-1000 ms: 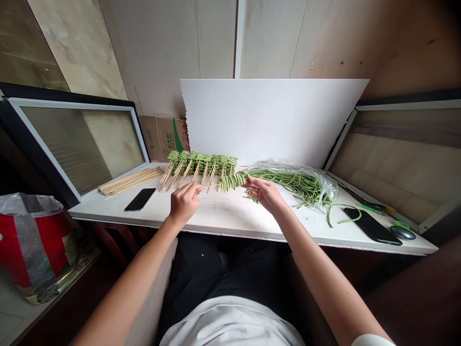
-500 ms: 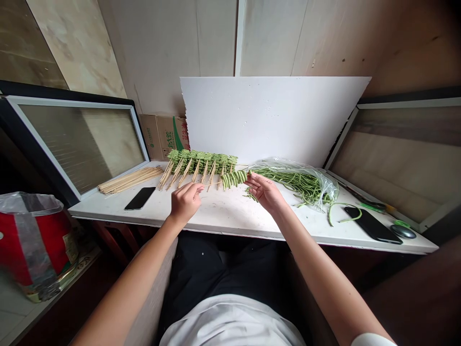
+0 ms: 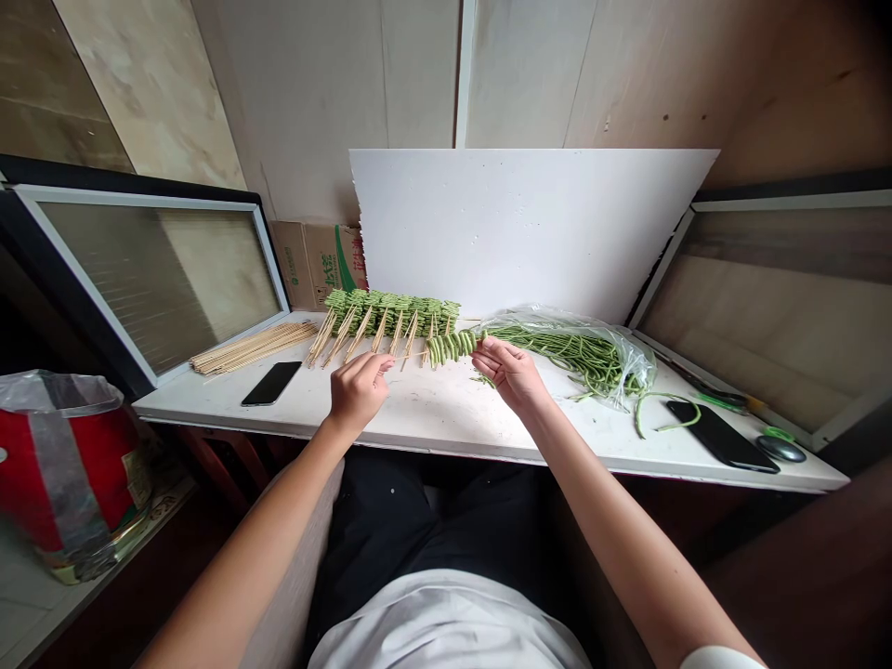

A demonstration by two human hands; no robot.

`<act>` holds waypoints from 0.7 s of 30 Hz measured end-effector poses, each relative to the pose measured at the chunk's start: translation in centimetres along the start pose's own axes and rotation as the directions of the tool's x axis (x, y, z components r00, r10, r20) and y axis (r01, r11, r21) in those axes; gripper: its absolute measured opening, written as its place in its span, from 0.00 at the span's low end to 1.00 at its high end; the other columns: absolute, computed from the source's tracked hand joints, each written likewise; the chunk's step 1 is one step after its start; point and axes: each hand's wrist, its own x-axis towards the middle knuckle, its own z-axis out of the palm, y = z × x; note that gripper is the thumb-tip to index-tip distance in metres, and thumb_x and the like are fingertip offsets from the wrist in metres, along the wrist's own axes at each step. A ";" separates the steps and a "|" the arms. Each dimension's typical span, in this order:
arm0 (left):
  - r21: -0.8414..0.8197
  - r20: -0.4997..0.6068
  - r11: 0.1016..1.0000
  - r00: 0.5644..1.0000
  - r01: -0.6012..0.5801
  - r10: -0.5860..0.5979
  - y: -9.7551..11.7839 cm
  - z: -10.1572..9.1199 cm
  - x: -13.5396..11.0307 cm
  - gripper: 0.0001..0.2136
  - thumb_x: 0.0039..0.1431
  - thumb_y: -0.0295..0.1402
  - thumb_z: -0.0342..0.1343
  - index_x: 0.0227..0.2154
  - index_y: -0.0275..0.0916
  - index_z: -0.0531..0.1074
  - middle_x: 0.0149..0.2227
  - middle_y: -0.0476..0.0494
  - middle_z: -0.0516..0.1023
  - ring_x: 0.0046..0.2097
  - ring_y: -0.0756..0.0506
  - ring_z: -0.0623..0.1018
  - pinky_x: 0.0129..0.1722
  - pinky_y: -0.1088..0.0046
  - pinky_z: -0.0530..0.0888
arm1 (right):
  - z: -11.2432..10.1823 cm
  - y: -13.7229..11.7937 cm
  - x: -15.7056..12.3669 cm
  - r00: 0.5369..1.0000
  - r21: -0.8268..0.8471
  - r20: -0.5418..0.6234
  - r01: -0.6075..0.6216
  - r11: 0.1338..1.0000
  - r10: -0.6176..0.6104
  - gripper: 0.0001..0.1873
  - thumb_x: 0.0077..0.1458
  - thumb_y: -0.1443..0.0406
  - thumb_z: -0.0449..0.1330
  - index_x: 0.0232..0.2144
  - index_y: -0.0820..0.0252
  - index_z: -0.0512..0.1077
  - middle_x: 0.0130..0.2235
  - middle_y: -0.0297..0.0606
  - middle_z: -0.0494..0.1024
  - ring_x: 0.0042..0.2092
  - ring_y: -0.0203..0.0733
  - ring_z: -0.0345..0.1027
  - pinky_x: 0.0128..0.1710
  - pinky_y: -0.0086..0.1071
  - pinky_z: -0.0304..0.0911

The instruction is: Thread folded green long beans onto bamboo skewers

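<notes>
Left hand (image 3: 359, 383) closed to a narrow pinch on the bare end of a wooden skewer (image 3: 420, 354); right hand (image 3: 511, 370) with thumb and forefinger narrowed at the opposite end, the other fingers loosely curled. Short green bean pieces (image 3: 452, 348) are threaded side by side on the skewer's right-hand part. It is held nearly level above the middle of the white desk (image 3: 418, 418), back from the front edge.

Nearest, below the front edge, are the person's white shirt (image 3: 446, 618) and dark trousers (image 3: 376, 530). On the desk, a dark phone (image 3: 271, 384) lies toward the front left corner; a second phone (image 3: 721, 435) and a mouse (image 3: 780, 448) lie near the front right corner, with a curved long bean (image 3: 669, 427) at the phone's left side. A few loose cut pieces (image 3: 483, 379) lie by the right hand.

Farther back, a bundle of bare skewers (image 3: 251, 349) lies along the left edge. Loaded skewers (image 3: 390, 311) are stacked left of centre toward the back edge, stick ends pointing forward; right of centre, a clear plastic bag (image 3: 631, 358) holds long green beans (image 3: 557, 347). A white board (image 3: 536, 223) stands upright at the back edge, beside a cardboard box (image 3: 317, 265) near the back left corner.
</notes>
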 end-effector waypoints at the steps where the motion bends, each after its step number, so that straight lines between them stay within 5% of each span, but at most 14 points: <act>1: 0.007 -0.002 1.000 1.000 -0.002 0.002 0.0 0.0 0.1 0.18 0.55 0.14 0.50 0.37 0.40 0.80 0.33 0.47 0.86 0.36 0.44 0.86 0.34 0.71 0.78 | 0.0 0.0 0.0 1.000 0.005 -0.005 -0.001 1.000 0.001 0.21 0.42 0.52 0.80 0.36 0.54 0.82 0.43 0.41 0.87 0.48 0.49 0.82 0.56 0.41 0.77; 21: -0.026 -0.040 0.994 0.993 -0.110 0.109 -0.6 -0.5 0.3 0.21 0.50 0.11 0.47 0.35 0.37 0.79 0.32 0.47 0.84 0.34 0.45 0.84 0.35 0.72 0.78 | 0.3 0.5 -0.4 0.999 -0.015 0.018 -0.041 0.999 0.042 0.20 0.41 0.53 0.81 0.33 0.57 0.83 0.41 0.40 0.86 0.50 0.49 0.82 0.47 0.36 0.78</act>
